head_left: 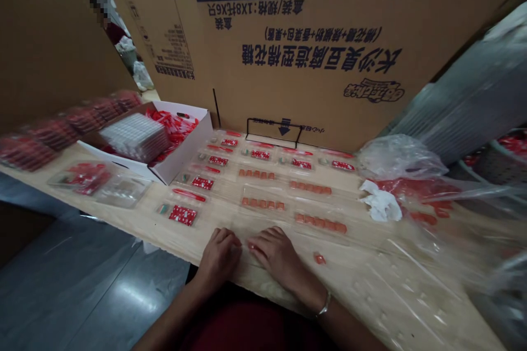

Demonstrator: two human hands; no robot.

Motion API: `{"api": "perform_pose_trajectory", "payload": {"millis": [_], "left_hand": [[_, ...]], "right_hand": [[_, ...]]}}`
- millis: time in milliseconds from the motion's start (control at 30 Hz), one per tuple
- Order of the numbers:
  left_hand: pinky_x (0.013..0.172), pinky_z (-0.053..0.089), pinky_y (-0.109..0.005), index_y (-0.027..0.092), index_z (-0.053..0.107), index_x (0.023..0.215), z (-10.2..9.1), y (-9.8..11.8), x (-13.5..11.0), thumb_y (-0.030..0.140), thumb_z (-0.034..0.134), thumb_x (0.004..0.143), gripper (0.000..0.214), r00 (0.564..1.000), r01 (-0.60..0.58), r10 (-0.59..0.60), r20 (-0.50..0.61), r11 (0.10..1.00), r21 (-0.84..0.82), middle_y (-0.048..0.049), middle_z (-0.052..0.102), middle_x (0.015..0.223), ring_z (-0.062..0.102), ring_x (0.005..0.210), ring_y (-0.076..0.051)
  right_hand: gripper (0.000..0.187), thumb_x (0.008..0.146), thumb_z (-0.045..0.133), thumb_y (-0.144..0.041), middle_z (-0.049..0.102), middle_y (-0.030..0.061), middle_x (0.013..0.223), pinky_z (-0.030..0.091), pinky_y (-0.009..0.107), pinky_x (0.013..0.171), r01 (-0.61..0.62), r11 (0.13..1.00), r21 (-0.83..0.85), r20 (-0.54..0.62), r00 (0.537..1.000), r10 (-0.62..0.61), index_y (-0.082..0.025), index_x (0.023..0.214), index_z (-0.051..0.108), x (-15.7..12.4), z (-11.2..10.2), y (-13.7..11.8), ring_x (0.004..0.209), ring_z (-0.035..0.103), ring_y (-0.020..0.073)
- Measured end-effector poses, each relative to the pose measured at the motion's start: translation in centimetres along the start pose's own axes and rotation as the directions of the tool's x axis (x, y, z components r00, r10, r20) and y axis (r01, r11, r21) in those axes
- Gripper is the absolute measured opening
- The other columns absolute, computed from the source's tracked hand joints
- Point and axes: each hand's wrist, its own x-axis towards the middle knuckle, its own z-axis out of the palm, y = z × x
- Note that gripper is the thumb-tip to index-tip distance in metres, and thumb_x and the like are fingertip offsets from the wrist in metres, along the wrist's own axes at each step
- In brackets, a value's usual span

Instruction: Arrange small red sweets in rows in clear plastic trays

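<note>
My left hand rests curled on the wooden table, its fingertips down, and anything under them is hidden. My right hand, with a metal bangle on its wrist, lies flat, fingers spread, just to the right. Its fingertips reach a small orange piece. Another loose orange piece lies beyond the right hand. Farther up, clear trays hold rows of orange pieces. Behind them lie small red-and-white packets and red sticks in clear sleeves.
An open white box at the back left holds red packets and a stack of clear trays. Bagged red packs lie farther left. A crumpled plastic bag and white tissue sit right, before a large cardboard carton.
</note>
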Motion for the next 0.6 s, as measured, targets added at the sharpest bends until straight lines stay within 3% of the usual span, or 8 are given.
{"api": "perform_pose_trajectory", "payload": {"millis": [167, 300, 400, 467, 533, 600], "left_hand": [[0.068, 0.045, -0.030, 0.019, 0.057, 0.074, -0.3, 0.4, -0.1, 0.012, 0.052, 0.077, 0.009, 1.000, -0.023, 0.023, 0.017, 1.000, 0.009, -0.0034, 0.059, 0.077, 0.052, 0.076, -0.017], [0.068, 0.045, -0.032, 0.019, 0.060, 0.077, -0.8, 0.8, 0.0, 0.018, 0.055, 0.078, 0.005, 0.995, -0.093, 0.094, -0.016, 0.994, 0.053, -0.0043, 0.061, 0.079, 0.053, 0.076, -0.017], [0.073, 0.046, -0.033, 0.019, 0.064, 0.088, -0.3, 0.9, 0.4, 0.020, 0.053, 0.083, 0.012, 0.976, -0.209, 0.212, -0.046, 0.976, 0.056, -0.0059, 0.064, 0.085, 0.055, 0.081, -0.017], [0.073, 0.046, -0.031, 0.019, 0.064, 0.090, 0.4, 0.9, 1.0, 0.018, 0.049, 0.085, 0.016, 0.961, -0.276, 0.276, -0.003, 0.961, 0.000, -0.0056, 0.065, 0.084, 0.056, 0.079, -0.016], [0.070, 0.047, -0.029, 0.019, 0.064, 0.086, 1.3, 0.8, 1.7, 0.017, 0.047, 0.086, 0.018, 0.950, -0.305, 0.309, 0.048, 0.950, -0.075, -0.0047, 0.065, 0.080, 0.056, 0.076, -0.015], [0.068, 0.048, -0.027, 0.019, 0.064, 0.081, 2.1, 0.8, 2.2, 0.017, 0.046, 0.087, 0.019, 0.946, -0.306, 0.317, 0.068, 0.943, -0.134, -0.0039, 0.064, 0.077, 0.056, 0.074, -0.014]], "right_hand": [[0.007, 0.083, 0.060, -0.018, 0.066, 0.0019, 0.079, 0.037, 0.036, 0.081, -0.061, 0.997, 0.038, 0.008, 0.998, 0.061, -0.023, 0.083, 0.064, 0.0, 0.0, -0.4, 0.085, 0.053, 0.0199], [0.019, 0.082, 0.059, -0.020, 0.066, 0.0053, 0.093, 0.040, 0.039, 0.083, -0.077, 0.991, 0.108, -0.076, 0.993, 0.085, -0.023, 0.101, 0.062, -1.0, -1.0, 0.1, 0.089, 0.054, 0.0216], [0.020, 0.087, 0.050, -0.021, 0.066, 0.0063, 0.092, 0.043, 0.039, 0.082, -0.120, 0.986, 0.117, -0.217, 0.966, 0.143, -0.022, 0.102, 0.062, -3.3, -3.2, 2.0, 0.087, 0.057, 0.0209], [0.020, 0.087, 0.045, -0.021, 0.066, 0.0061, 0.089, 0.045, 0.037, 0.078, -0.216, 0.971, 0.098, -0.281, 0.930, 0.235, -0.021, 0.097, 0.063, -5.4, -5.0, 3.7, 0.085, 0.058, 0.0206], [0.021, 0.087, 0.044, -0.020, 0.065, 0.0067, 0.092, 0.047, 0.036, 0.078, -0.314, 0.945, 0.091, -0.275, 0.904, 0.327, -0.021, 0.096, 0.063, -7.6, -6.5, 5.0, 0.088, 0.059, 0.0208], [0.022, 0.085, 0.046, -0.019, 0.064, 0.0074, 0.100, 0.047, 0.036, 0.082, -0.345, 0.934, 0.090, -0.203, 0.912, 0.356, -0.020, 0.102, 0.061, -9.2, -7.3, 5.6, 0.094, 0.058, 0.0208]]}}
